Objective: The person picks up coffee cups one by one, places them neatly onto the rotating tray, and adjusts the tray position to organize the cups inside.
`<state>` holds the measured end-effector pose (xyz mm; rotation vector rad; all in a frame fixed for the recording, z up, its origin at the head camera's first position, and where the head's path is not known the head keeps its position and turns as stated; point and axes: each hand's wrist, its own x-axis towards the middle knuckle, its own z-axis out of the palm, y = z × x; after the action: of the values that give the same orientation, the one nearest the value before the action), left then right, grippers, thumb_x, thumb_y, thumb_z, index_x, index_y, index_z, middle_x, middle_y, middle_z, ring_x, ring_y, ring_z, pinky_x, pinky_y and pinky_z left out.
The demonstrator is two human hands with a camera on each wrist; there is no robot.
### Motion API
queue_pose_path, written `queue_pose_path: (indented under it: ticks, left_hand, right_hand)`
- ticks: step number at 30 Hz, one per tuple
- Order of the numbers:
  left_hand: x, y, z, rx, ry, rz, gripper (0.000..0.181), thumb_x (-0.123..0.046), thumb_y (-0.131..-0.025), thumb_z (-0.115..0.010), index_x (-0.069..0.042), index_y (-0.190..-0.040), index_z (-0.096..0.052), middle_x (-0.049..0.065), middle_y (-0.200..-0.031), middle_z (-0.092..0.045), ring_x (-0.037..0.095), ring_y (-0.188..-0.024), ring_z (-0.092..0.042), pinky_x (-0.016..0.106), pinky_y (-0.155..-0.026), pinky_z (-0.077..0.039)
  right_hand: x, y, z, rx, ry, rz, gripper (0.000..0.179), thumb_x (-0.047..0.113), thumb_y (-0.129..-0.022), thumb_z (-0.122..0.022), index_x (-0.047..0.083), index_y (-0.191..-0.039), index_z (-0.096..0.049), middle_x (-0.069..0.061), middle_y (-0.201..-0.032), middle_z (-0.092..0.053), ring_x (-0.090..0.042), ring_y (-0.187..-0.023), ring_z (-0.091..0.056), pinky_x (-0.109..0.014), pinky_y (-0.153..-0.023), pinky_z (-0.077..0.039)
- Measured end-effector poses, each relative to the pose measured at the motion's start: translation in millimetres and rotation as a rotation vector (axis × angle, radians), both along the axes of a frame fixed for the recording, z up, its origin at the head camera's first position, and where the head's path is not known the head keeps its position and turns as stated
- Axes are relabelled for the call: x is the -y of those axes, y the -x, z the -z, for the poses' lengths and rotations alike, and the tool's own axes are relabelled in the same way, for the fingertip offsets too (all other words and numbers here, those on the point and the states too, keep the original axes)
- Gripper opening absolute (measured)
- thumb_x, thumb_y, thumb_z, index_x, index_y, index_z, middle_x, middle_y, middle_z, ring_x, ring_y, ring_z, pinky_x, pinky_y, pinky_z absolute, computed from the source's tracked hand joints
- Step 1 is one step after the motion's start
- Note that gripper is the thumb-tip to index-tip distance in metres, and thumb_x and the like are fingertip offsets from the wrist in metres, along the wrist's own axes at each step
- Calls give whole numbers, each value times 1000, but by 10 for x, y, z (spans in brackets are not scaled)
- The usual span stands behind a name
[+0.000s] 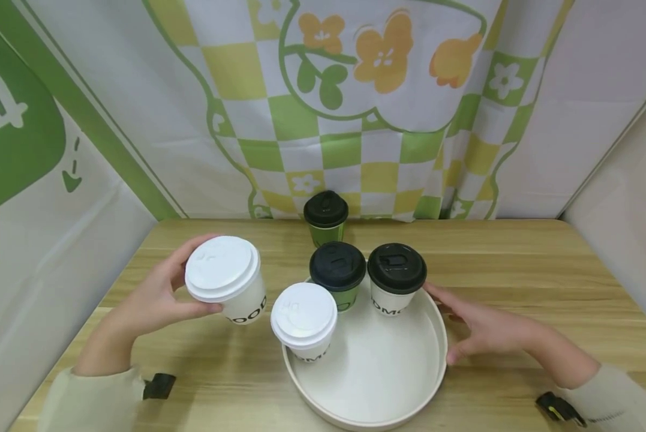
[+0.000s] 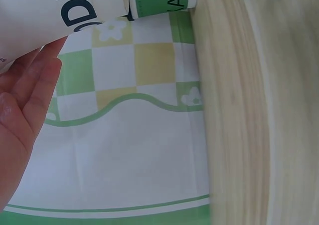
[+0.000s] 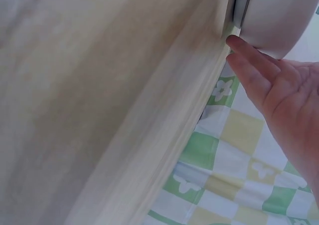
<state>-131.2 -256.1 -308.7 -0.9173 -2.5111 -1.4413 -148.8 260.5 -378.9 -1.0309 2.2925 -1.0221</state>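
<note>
My left hand (image 1: 158, 294) grips a white paper cup with a white lid (image 1: 222, 270), thumb in front and fingers behind. The cup is tilted and sits left of the round cream tray (image 1: 393, 384). In the left wrist view the lettered side of this paper cup (image 2: 45, 15) shows above the fingers. My right hand (image 1: 498, 327) rests against the tray's right side, fingers extended. On the tray stand another white-lidded cup (image 1: 303, 321), a green cup with a black lid (image 1: 339, 273) and a white cup with a black lid (image 1: 395, 276).
Behind the tray, near the table's back edge, stands a second green cup with a black lid (image 1: 326, 216). A checked, flowered curtain (image 1: 349, 150) hangs behind the wooden table (image 1: 495, 252). White panels rise at the left and right.
</note>
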Motion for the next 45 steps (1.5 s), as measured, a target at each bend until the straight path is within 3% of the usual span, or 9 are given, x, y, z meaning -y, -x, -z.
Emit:
queue_pose_path:
  ticks: [8, 16, 21, 27, 29, 31, 35, 38, 45]
  left_hand:
    - [-45, -14, -59, -23, -48, 55, 99, 17, -62, -83, 0, -149, -38, -2, -138, -55, 5, -120, -57, 12, -96, -46]
    - [-93, -20, -118, -44, -91, 102, 100, 19, -59, -82, 3, -147, -38, 2, -138, -56, 7, -122, -56, 13, -100, -43]
    - [-104, -29, -163, -59, -68, 118, 101, 18, -59, -83, 3, -148, -37, -1, -138, -55, 6, -122, -55, 12, -101, -43]
    - [-110, -29, -169, -49, -75, 136, 101, 18, -59, -83, 4, -148, -37, 1, -139, -55, 7, -124, -55, 13, -101, -43]
    - [-108, -35, -158, -41, -65, 124, 100, 17, -59, -83, 3, -147, -38, 1, -139, -56, 7, -124, -55, 13, -101, -43]
    - [-102, -48, -153, -32, -42, 104, 100, 16, -60, -84, 2, -148, -39, -1, -138, -55, 7, -124, -54, 13, -101, -44]
    - [-82, -74, -149, -24, -20, 98, 100, 14, -60, -84, 1, -148, -39, -2, -138, -55, 6, -124, -54, 13, -101, -44]
    - [-68, -98, -142, -18, -25, 121, 99, 14, -60, -84, 3, -147, -38, -2, -138, -56, 6, -123, -54, 13, -100, -44]
    - [-74, -171, -139, 32, 20, 119, 98, 9, -62, -86, -2, -148, -39, -1, -137, -57, 7, -123, -56, 17, -98, -47]
  right_hand:
    - [13, -58, 38, 6, 12, 19, 126, 34, -74, -84, 0, -158, 3, -32, -161, -13, -36, -142, -36, -10, -111, -27]
    - [44, -106, 38, 1, 21, 35, 127, 34, -73, -84, 0, -158, 5, -32, -162, -10, -43, -143, -33, -9, -110, -25]
    - [55, -151, 53, 21, 9, 81, 128, 36, -73, -83, 4, -159, 5, -31, -163, -8, -51, -141, -31, -6, -109, -23]
    - [51, -207, 89, -21, 23, 100, 128, 35, -73, -84, 10, -160, 6, -28, -164, -3, -28, -149, -20, -6, -109, -21]
    - [37, -220, 79, -35, 7, 96, 128, 36, -73, -84, 11, -160, 8, -29, -164, -3, -27, -150, -19, -6, -110, -20]
    - [20, -204, 48, -30, -14, 97, 128, 37, -73, -84, 16, -160, 8, -27, -164, -7, -31, -149, -23, -10, -111, -24]
    - [-21, -40, -26, -37, -12, 54, 128, 31, -73, -85, 13, -160, 7, -31, -160, -18, -55, -139, -31, -52, -114, -38]
    - [-57, 150, -51, -41, 17, -6, 125, 25, -73, -86, 2, -159, 4, -38, -156, -20, -63, -136, -27, -77, -102, -32]
    - [-84, 451, -73, 37, -2, -83, 116, 25, -76, -85, -2, -157, -6, -36, -158, -14, -64, -139, -20, -80, -101, -29]
